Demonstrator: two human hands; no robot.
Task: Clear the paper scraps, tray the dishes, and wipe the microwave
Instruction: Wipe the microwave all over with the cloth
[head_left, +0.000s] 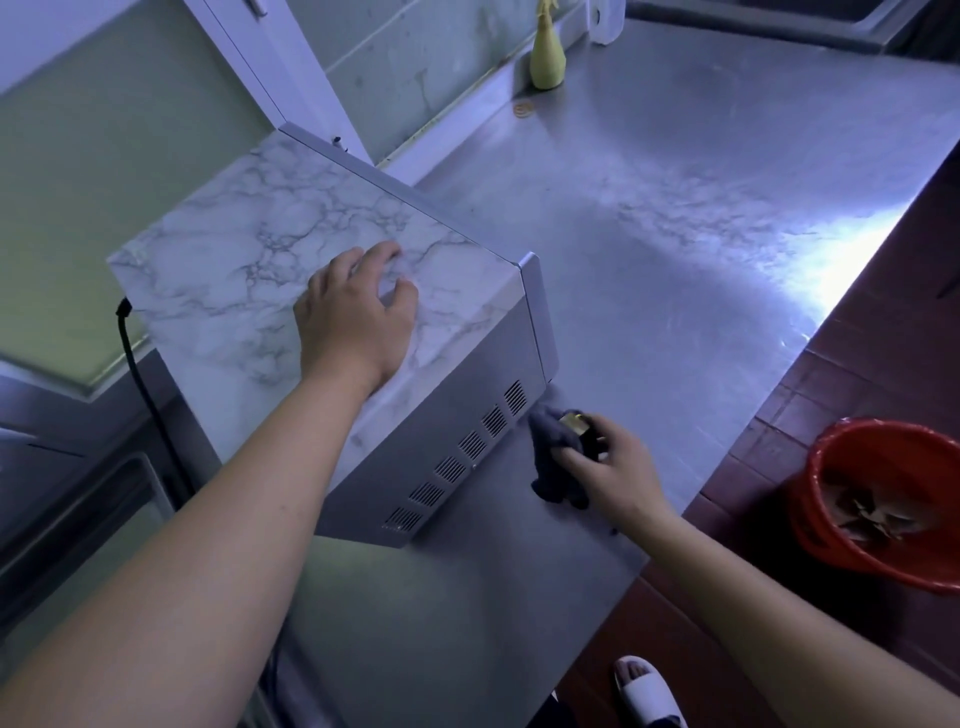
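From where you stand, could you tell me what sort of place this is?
Probably a kitchen, perhaps a commercial one: a silver microwave with a marble-patterned top stands on a stainless-steel counter, the right hand holds a dark cloth, and a red plastic bucket sits on the tiled floor.

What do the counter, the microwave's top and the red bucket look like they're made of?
Grey countertop: likely brushed stainless steel, given its dull sheen and glare. White marble-patterned microwave top: probably a printed film over grey metal casing. Round red bucket: seemingly glossy plastic.
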